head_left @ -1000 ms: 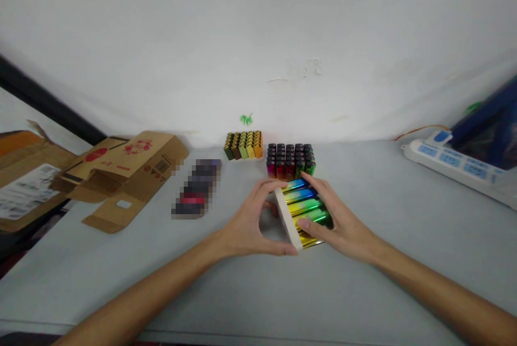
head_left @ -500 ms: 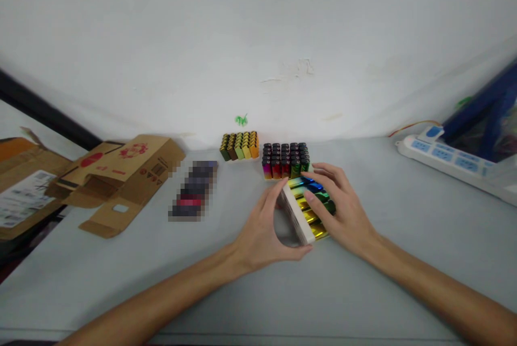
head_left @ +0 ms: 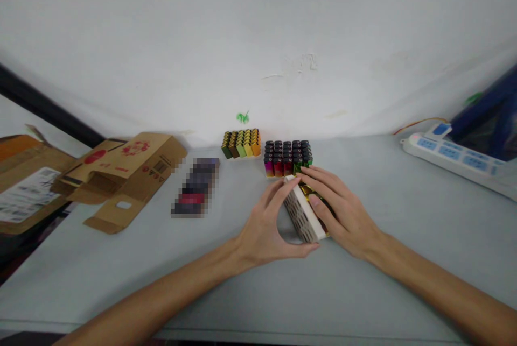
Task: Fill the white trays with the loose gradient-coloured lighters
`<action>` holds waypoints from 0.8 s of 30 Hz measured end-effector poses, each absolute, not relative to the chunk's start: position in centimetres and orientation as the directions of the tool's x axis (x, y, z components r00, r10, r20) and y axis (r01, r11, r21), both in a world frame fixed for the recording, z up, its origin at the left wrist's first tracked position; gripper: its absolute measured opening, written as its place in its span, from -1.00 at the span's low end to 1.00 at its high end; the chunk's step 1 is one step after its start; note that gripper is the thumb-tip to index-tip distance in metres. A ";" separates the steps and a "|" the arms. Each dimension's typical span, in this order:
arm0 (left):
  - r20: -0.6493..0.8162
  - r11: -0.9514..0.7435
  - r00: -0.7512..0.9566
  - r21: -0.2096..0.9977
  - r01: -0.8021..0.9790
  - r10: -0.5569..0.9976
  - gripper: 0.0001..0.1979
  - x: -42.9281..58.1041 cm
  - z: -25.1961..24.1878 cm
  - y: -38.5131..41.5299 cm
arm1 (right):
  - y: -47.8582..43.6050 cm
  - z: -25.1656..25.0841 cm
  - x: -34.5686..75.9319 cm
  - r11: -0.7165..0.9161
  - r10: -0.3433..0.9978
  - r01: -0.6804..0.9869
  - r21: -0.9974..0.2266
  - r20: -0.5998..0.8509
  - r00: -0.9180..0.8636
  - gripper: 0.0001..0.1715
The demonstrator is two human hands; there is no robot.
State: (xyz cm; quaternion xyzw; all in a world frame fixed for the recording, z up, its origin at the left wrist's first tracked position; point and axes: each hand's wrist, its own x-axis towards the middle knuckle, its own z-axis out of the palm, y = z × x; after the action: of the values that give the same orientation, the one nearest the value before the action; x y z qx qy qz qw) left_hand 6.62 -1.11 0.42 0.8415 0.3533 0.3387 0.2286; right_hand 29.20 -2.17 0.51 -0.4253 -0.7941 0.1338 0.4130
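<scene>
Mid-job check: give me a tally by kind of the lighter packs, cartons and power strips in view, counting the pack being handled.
Lighter packs: 3 (held pack, gold-topped pack, black-topped pack)
Cartons: 2 (red-printed carton, labelled carton)
Power strip: 1
Total: 6

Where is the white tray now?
In the head view, the tray is just right of centre, between the left hand and right hand, below the black-topped lighters.
</scene>
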 end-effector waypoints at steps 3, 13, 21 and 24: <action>0.398 -0.623 0.513 0.671 0.402 0.761 0.16 6.6 0.3 -0.9 | -1.9 0.2 29.4 0.600 0.785 0.585 -0.545 0.541 -0.301 -0.48; 0.426 -0.653 0.553 0.689 0.314 0.716 0.16 5.4 -0.8 -0.6 | -1.2 0.3 30.1 0.573 0.795 0.641 -0.511 0.537 -0.282 -0.59; 0.411 -0.669 0.582 0.662 0.338 0.702 0.19 5.1 -0.7 -0.4 | -0.8 0.7 30.9 0.558 0.811 0.662 -0.500 0.496 -0.309 -0.63; 0.419 -0.682 0.589 0.647 0.340 0.691 0.21 4.9 -0.6 -0.4 | -0.7 1.0 31.4 0.553 0.813 0.692 -0.463 0.481 -0.328 -0.61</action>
State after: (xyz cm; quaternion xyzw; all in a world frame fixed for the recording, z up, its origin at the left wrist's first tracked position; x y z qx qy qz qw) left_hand 4.87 -0.36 -0.58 0.8525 0.3026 0.3379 0.2598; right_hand 31.39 -0.66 0.95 -0.4646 -0.8101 0.0870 0.3469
